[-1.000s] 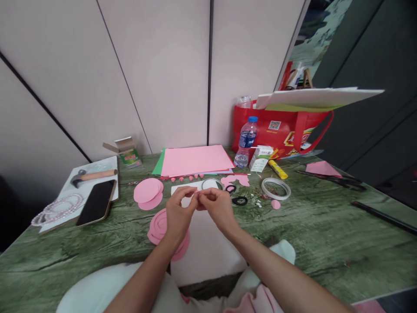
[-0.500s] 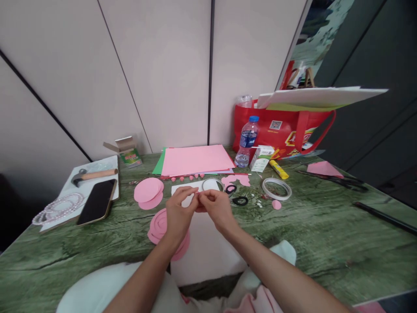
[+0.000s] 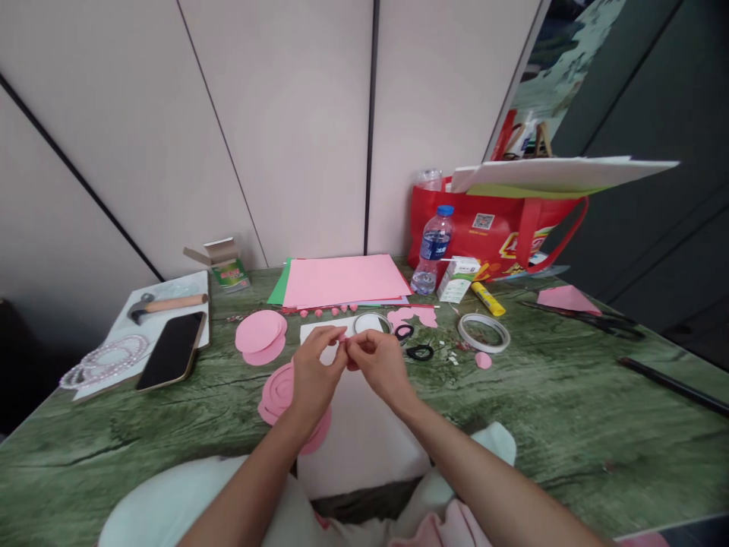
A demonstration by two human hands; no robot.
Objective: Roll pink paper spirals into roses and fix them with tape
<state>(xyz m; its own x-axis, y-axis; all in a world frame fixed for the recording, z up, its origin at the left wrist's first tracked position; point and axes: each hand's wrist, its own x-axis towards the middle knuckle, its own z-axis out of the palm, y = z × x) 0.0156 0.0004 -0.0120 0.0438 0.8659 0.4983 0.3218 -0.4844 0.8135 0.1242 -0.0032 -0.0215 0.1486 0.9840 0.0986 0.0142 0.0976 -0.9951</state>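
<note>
My left hand (image 3: 319,365) and my right hand (image 3: 377,363) meet fingertip to fingertip over a white board (image 3: 364,448). Both are closed in a pinch on a small piece of pink paper (image 3: 351,365), mostly hidden by the fingers. Beside my left wrist lie pink paper spirals (image 3: 279,391), partly covered by the arm. Pink paper circles (image 3: 259,334) are stacked farther left. Close to my right hand are black-handled scissors (image 3: 420,352) and a roll of tape (image 3: 373,322). A row of small pink paper rolls (image 3: 336,310) sits beyond my hands.
Pink paper sheets (image 3: 345,279) lie against the wall. On the right are a tape roll (image 3: 484,333), a glue stick (image 3: 488,298), a water bottle (image 3: 433,247) and a red bag (image 3: 484,228). A phone (image 3: 171,351), a hammer (image 3: 171,304) and beads (image 3: 105,361) lie left.
My hands stay together with the fingers in nearly the same pinch on the pink paper. The whole view has shifted very slightly; nothing on the table has moved.
</note>
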